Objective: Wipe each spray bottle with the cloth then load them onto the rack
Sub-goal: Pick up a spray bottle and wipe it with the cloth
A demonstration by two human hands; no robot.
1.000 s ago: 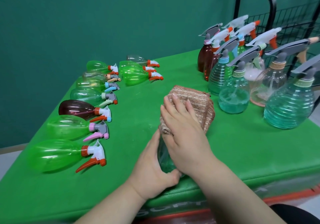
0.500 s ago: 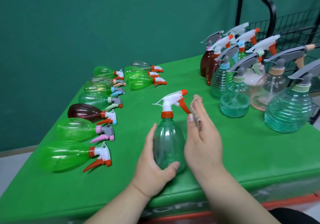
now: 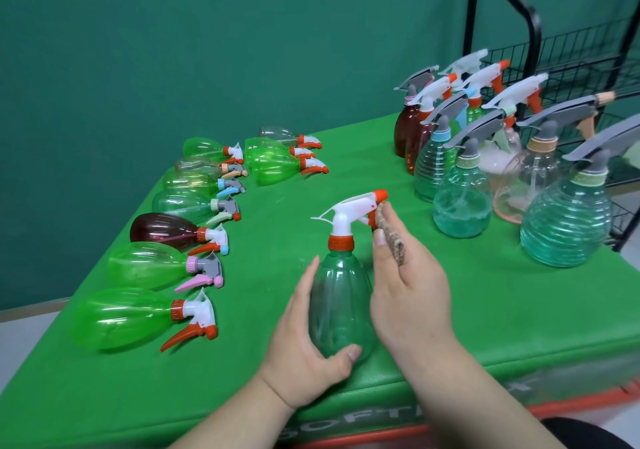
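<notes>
So, dead centre of the frame, a see-through teal-green plastic spray bottle (image 3: pixel 341 296) with a white trigger head and an orange-red collar stands upright on the green-covered table (image 3: pixel 485 327), near its front edge. The left hand (image 3: pixel 304 344) grips the fat lower part of it. Its thumb curls across the front near the base, and its fingers wrap up the left side, close together.

The right hand (image 3: pixel 412 296) is just right of the bottle's shoulder, pinching a folded brown woven cloth (image 3: pixel 393 237) between the thumb and the fingers. You only see the cloth edge-on, and its top end sits right up against the orange trigger under the nozzle. Can't really tell how the fingers behind the cloth are arranged, since it mostly hides them.

Over on the left side of the frame, a whole batch of spray bottles lies sideways in rows, triggers pointing right. They're mostly bright green bottles (image 3: pixel 128 317), plus one dark brown bottle (image 3: pixel 162 230). At the upper right, a cluster of upright bottles (image 3: pixel 460 202) stands together: teal, clear, pinkish and brown, some ribbed. Behind those, in the top right corner, is the black wire rack (image 3: pixel 568 53).
</notes>
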